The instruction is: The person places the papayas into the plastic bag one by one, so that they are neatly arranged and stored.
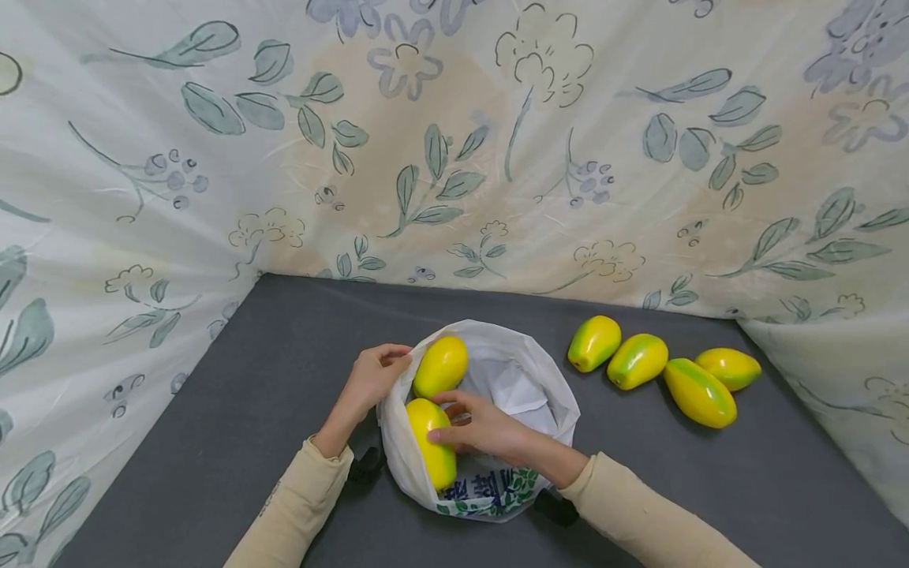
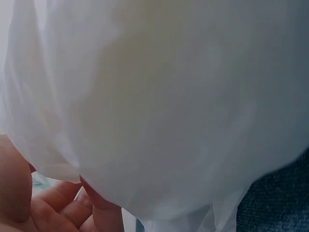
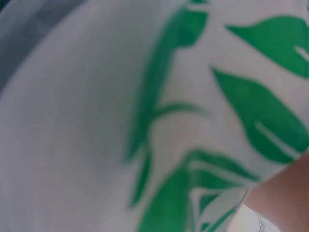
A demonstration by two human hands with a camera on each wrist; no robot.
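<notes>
A white plastic bag (image 1: 564, 394) stands with its mouth wide open in the head view. My left hand (image 1: 371, 380) pinches its left rim between thumb and fingers; in the left wrist view the white plastic (image 2: 164, 116) hides part of those fingers. Reaching into the bag, my right hand (image 1: 490, 426) grips a yellow-green papaya (image 1: 424, 442) by its right side, against the bag's left wall. Another papaya (image 1: 442, 367) lies just beyond it, inside the rim. The right wrist view is mostly filled by the bag's green leaf print (image 3: 260, 111).
To the right of the bag, several more papayas (image 1: 637, 361) lie in a loose group on the dark grey tabletop (image 1: 284, 331). A floral cloth (image 1: 454, 158) hangs along the back and both sides.
</notes>
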